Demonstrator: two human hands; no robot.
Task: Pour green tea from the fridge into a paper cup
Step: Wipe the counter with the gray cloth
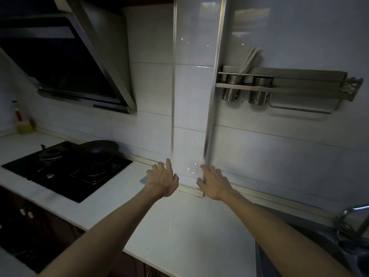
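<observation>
We have both arms stretched out over the white bench (179, 226), and neither the green tea, the fridge nor a paper cup is anywhere in view, so the task's things lie somewhere outside what we can see. Our left hand (162, 181) hovers with fingers spread and loosely curled, holding nothing; a small pale-blue thing (144, 179), too hidden to name, peeks out just beyond its wrist side. Our right hand (214, 182) is flat and open, also empty, its fingertips close to or touching the metal-edged tiled column (191, 116) that rises between the two hands. Well off to the left of the left hand sits the black hob (65, 168) with a dark pan (99, 149) on it; to the right of the right hand are the sink (311, 246) and tap (355, 216), and above it a steel rack (279, 82) with chopsticks (250, 58).

We judge the tea will likely come in a chilled container, fairly heavy when full and possibly slick with condensation, best gripped round its middle with one hand. The paper cup, we expect, will be light, soft-walled and easy to tip, so we should steady it low near its base and never squeeze it.
</observation>
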